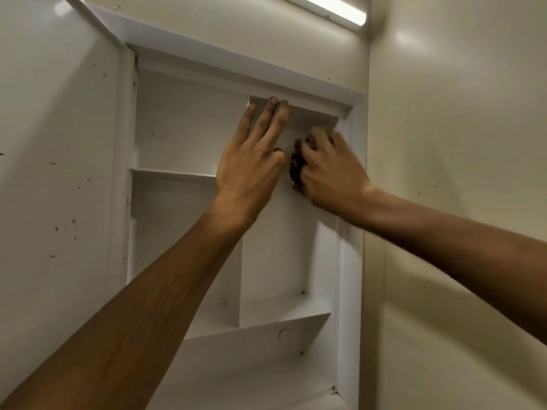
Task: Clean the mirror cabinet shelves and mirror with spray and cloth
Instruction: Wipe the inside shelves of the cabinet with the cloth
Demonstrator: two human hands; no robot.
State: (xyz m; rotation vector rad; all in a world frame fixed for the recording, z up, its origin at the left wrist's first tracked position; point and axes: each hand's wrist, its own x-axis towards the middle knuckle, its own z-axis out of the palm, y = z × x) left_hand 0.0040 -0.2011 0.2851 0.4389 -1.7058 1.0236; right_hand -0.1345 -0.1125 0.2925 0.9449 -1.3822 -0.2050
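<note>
The white mirror cabinet stands open in front of me, its bare shelves split by a vertical divider. My left hand lies flat with fingers spread against the top of the divider, holding nothing. My right hand is inside the upper right compartment, closed around a dark crumpled cloth pressed to the back wall. This hand is motion-blurred. No spray bottle is in view.
The opened cabinet door hangs at the left, its inner face speckled with dark spots. A beige wall runs close on the right. A lit tube light sits above the cabinet. A lower shelf crosses the cabinet.
</note>
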